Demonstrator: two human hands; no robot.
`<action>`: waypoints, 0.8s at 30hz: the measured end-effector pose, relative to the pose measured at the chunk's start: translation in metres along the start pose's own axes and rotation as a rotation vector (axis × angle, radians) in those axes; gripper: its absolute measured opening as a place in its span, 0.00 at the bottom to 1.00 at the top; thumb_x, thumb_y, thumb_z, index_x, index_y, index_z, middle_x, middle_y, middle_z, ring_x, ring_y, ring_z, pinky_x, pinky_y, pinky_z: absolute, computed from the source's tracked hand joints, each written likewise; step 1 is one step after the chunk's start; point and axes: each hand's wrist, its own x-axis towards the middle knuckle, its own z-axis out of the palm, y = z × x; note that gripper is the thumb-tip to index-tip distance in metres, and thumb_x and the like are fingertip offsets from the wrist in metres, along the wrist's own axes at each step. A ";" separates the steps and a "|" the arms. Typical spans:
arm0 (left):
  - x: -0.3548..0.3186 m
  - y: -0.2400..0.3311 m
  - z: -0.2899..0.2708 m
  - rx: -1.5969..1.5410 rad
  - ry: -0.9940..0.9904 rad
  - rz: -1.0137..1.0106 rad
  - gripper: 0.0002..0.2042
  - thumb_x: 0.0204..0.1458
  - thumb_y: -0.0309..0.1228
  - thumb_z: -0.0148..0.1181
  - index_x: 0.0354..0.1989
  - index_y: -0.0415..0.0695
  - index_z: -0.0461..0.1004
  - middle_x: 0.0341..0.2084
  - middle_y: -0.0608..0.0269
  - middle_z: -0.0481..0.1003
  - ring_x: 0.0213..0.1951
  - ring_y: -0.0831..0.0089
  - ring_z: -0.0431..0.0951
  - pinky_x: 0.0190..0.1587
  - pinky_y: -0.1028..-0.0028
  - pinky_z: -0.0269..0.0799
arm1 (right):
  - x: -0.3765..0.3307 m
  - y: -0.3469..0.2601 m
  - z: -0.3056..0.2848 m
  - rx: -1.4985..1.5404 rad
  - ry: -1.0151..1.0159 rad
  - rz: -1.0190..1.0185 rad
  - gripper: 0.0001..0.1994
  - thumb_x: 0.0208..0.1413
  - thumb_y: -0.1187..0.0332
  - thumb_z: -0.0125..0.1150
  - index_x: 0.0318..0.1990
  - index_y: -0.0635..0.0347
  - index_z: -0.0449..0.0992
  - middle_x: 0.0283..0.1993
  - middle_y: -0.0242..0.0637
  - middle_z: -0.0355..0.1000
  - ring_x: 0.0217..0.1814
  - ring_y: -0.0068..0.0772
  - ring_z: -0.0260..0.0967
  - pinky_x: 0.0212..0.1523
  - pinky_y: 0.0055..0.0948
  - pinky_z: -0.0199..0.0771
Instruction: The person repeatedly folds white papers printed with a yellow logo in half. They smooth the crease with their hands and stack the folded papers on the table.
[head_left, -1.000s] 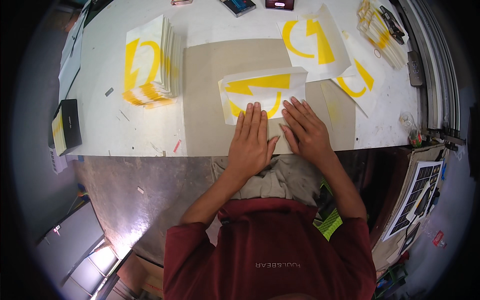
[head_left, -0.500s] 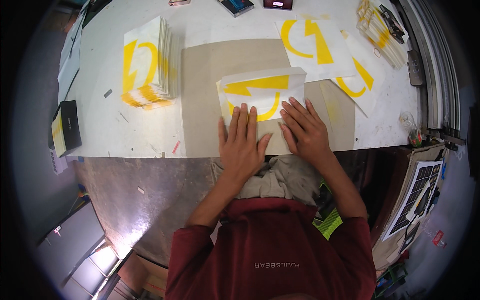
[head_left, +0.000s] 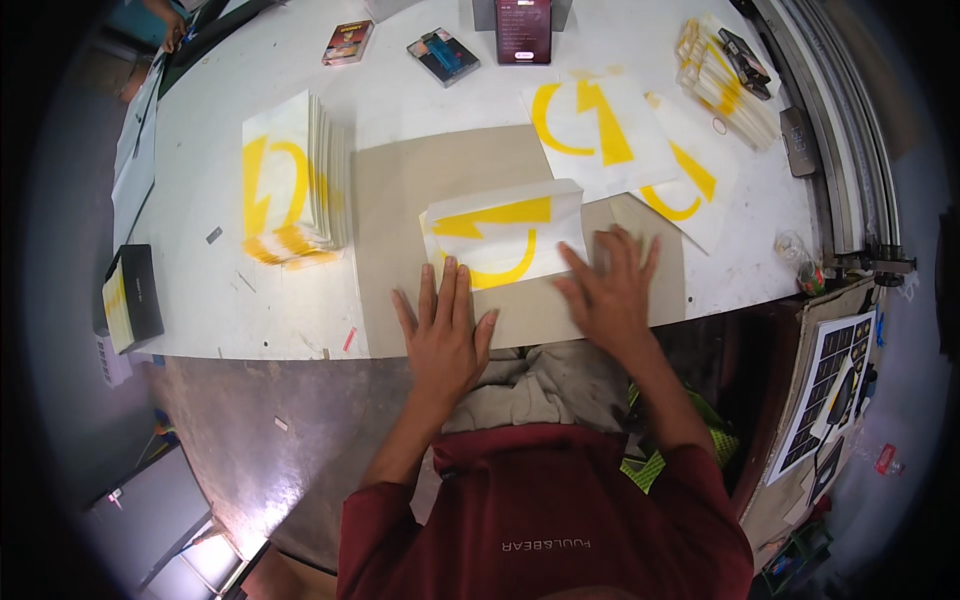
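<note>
A white worktable (head_left: pixel 420 100) is carrying a tan board (head_left: pixel 420 190), and on that board a folded white sheet printed in yellow (head_left: pixel 505 235) is lying with its long axis running left to right. It is sitting just ahead of both hands. The left hand (head_left: pixel 445 325) is lying flat, fingers together, its fingertips touching the sheet's near edge, so it is nearer. The right hand (head_left: pixel 610 285) is lying flat with fingers spread beside the sheet's right end, forearm angling in from the lower right
</note>
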 end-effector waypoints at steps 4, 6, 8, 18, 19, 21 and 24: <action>0.006 0.002 -0.003 -0.036 0.008 -0.007 0.35 0.62 0.45 0.63 0.72 0.38 0.65 0.75 0.48 0.61 0.78 0.44 0.53 0.76 0.31 0.35 | -0.006 0.012 -0.008 -0.005 0.033 0.051 0.22 0.60 0.53 0.70 0.58 0.50 0.83 0.60 0.52 0.68 0.72 0.61 0.60 0.74 0.82 0.35; 0.009 0.008 -0.005 -0.053 0.060 -0.035 0.35 0.61 0.45 0.65 0.71 0.36 0.66 0.75 0.43 0.60 0.78 0.43 0.53 0.75 0.30 0.37 | -0.006 0.010 -0.008 0.016 0.041 0.041 0.23 0.59 0.54 0.72 0.58 0.55 0.82 0.60 0.53 0.68 0.71 0.61 0.61 0.73 0.83 0.36; 0.013 0.021 -0.002 -0.114 0.171 -0.050 0.35 0.60 0.44 0.66 0.70 0.34 0.67 0.74 0.40 0.60 0.77 0.41 0.54 0.75 0.31 0.40 | -0.005 0.009 -0.006 0.039 0.040 0.027 0.23 0.59 0.54 0.72 0.58 0.56 0.82 0.59 0.53 0.68 0.71 0.61 0.61 0.73 0.83 0.36; 0.021 0.041 0.013 -0.200 0.041 0.149 0.35 0.62 0.46 0.65 0.72 0.36 0.67 0.75 0.41 0.60 0.77 0.44 0.57 0.75 0.41 0.51 | 0.013 -0.006 -0.021 0.027 0.044 -0.011 0.26 0.56 0.60 0.74 0.61 0.58 0.79 0.59 0.48 0.69 0.67 0.54 0.67 0.76 0.77 0.37; 0.019 0.039 0.011 -0.207 0.019 0.157 0.35 0.62 0.46 0.65 0.72 0.36 0.67 0.75 0.41 0.60 0.77 0.44 0.57 0.75 0.41 0.51 | 0.021 -0.015 -0.026 0.071 0.081 -0.059 0.25 0.56 0.60 0.74 0.60 0.58 0.79 0.57 0.47 0.70 0.66 0.53 0.68 0.76 0.76 0.40; 0.019 0.038 0.005 -0.204 0.034 0.165 0.33 0.61 0.46 0.66 0.70 0.39 0.70 0.72 0.42 0.64 0.74 0.43 0.61 0.74 0.42 0.53 | 0.051 -0.030 -0.028 0.156 0.165 -0.165 0.25 0.55 0.61 0.73 0.59 0.60 0.79 0.54 0.47 0.73 0.63 0.51 0.71 0.77 0.74 0.45; 0.023 0.042 0.002 -0.187 0.101 0.138 0.29 0.60 0.45 0.67 0.66 0.40 0.74 0.66 0.43 0.69 0.67 0.44 0.68 0.71 0.44 0.58 | 0.092 -0.033 -0.012 0.195 0.091 -0.335 0.22 0.52 0.67 0.72 0.56 0.60 0.81 0.47 0.41 0.77 0.59 0.45 0.74 0.78 0.67 0.49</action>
